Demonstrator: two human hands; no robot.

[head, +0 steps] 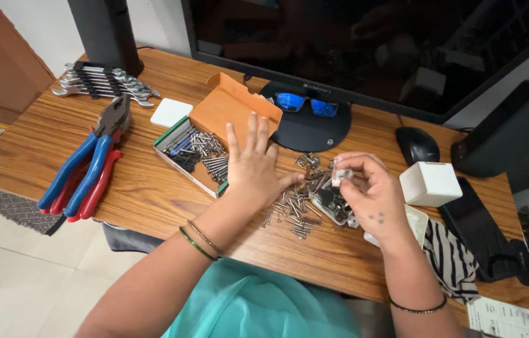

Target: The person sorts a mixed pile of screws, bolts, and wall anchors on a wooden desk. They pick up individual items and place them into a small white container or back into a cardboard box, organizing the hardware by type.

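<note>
The loose pile of screws (299, 209) is lying on the wooden desk (152, 194), and everything else is sitting around it. Just right of the pile, the right hand (371, 194) is pinching a small clear packet (341, 172) between thumb and fingertips, its other fingers curled in; a small open tray (333, 209) of more hardware is resting beneath that hand, touching the pile's right edge. Just left of the pile, the left hand (253, 164) is hovering with fingers spread wide, holding nothing, its thumb reaching towards the screws. Left of the pile and partly under that hand, an open cardboard box (214, 134) is holding sorted screws. Further left, pliers (86, 169) with red and blue handles are lying well apart from the pile. Right of the pile, a white cube (430, 183) is standing. Behind the pile, blue-lensed glasses (307, 104) are resting on the monitor stand (314, 128), and far to the back left a set of spanners (105, 82) is lying.
</note>
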